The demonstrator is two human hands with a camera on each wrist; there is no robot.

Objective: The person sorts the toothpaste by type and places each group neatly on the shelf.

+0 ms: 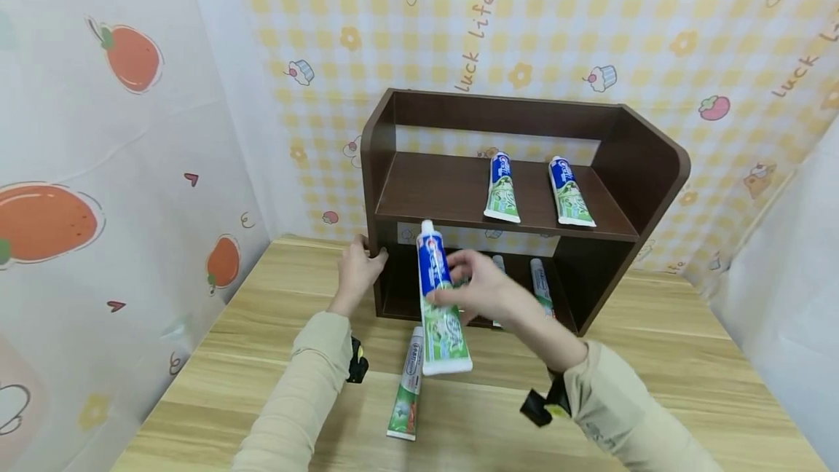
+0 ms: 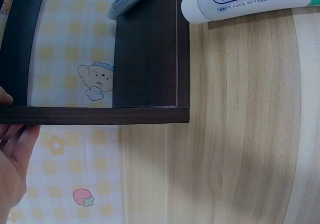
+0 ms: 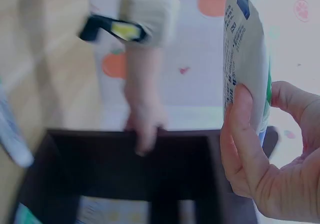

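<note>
My right hand (image 1: 488, 286) pinches a blue, white and green toothpaste tube (image 1: 443, 323) between thumb and fingers, cap end up, in front of the dark brown two-tier shelf (image 1: 426, 184). The right wrist view shows the thumb on one face of the tube (image 3: 247, 58) and fingers on its printed back. My left hand (image 1: 356, 273) grips the shelf's left side panel; in the left wrist view, the thumb and fingers of this hand (image 2: 15, 169) lie on opposite sides of it. A grey and green toothpaste tube (image 1: 408, 388) lies on the table below the held one.
Two blue and green tubes, a left one (image 1: 502, 191) and a right one (image 1: 572, 191), lie on the upper tier. Grey-capped tubes (image 1: 540, 284) lie on the lower tier, partly hidden by my right hand. Patterned cloth (image 1: 314, 20) hangs behind the wooden table (image 1: 262, 297).
</note>
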